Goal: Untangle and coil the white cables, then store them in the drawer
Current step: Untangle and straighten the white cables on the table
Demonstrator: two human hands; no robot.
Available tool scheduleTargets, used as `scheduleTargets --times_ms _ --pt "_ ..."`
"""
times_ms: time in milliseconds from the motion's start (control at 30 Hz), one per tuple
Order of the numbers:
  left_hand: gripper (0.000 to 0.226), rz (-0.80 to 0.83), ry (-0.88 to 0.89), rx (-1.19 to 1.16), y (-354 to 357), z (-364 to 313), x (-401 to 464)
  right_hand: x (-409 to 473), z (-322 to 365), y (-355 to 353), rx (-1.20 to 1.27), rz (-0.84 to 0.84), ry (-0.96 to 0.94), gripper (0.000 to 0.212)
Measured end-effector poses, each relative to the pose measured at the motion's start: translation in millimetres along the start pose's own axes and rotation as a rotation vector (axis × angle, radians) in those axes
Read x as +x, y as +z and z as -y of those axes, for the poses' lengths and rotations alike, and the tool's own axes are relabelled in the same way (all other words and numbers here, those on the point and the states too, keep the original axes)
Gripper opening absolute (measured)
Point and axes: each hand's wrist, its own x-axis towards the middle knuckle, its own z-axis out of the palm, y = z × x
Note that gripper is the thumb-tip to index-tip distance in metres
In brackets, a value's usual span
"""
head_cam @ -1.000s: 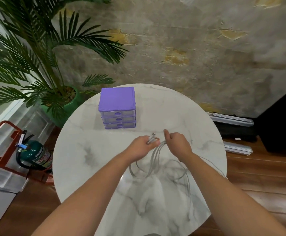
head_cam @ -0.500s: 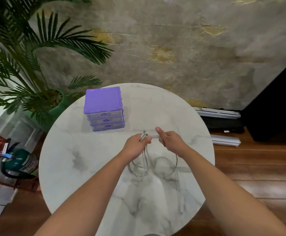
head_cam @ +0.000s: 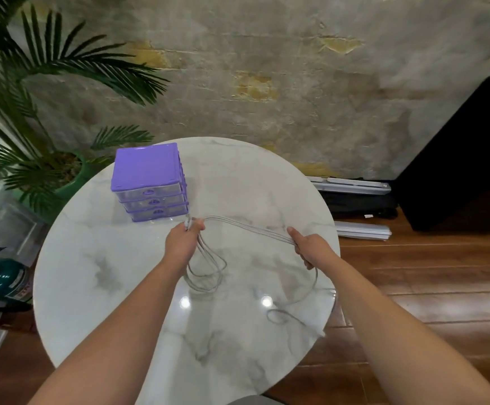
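A: State the current hold. Where are the white cables (head_cam: 246, 229)?

B: The left hand (head_cam: 183, 244) has its fingers (head_cam: 194, 226) curled round the bunched cable ends, connectors protruding above the fist, just in front of the purple drawer unit (head_cam: 150, 182) at the far left of the surface (head_cam: 91, 258). The right hand (head_cam: 311, 247) has its fingers wrapped round the same strands near the right edge. Between the hands the strands run taut above the surface. Finished loops hang below the left hand; a loose tail lies toward the near right edge.

A: Identify the main hazard.

B: Probable hazard: the tail. It ends close to the edge; a further pull could drag it off, and its weight would likely tug the strands through the right hand.

A: Secondary hazards?

B: Three, as judged:
1. Uneven tension may let one strand slip, so the loops come out unequal.
2. The small loop in the tail could tighten into a knot if drawn in without being shaken loose.
3. The drawers appear closed; freeing one hand to open one risks the coil springing apart.
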Motion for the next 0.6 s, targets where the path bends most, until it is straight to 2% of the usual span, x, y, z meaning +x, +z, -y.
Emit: scheduleTargets --times_ms 100,200,267,400,600 --pt "0.023 -0.065 -0.068 -0.082 -5 8 7 -2 -21 -10 0.033 0.098 -0.020 0.060" --pt "0.023 -0.093 -0.090 -0.117 -5 17 10 -3 -34 -22 -0.028 0.247 -0.109 0.034" --pt "0.023 -0.109 -0.103 -0.126 -1 19 10 -2 -38 -28 -0.056 0.242 -0.144 0.028" --pt "0.027 -0.128 -0.116 -0.122 3 25 9 -2 -45 -43 0.028 0.186 -0.105 0.042" --pt "0.025 -0.102 -0.109 -0.120 5 33 6 -1 -46 -67 -0.160 0.070 -0.078 0.072"
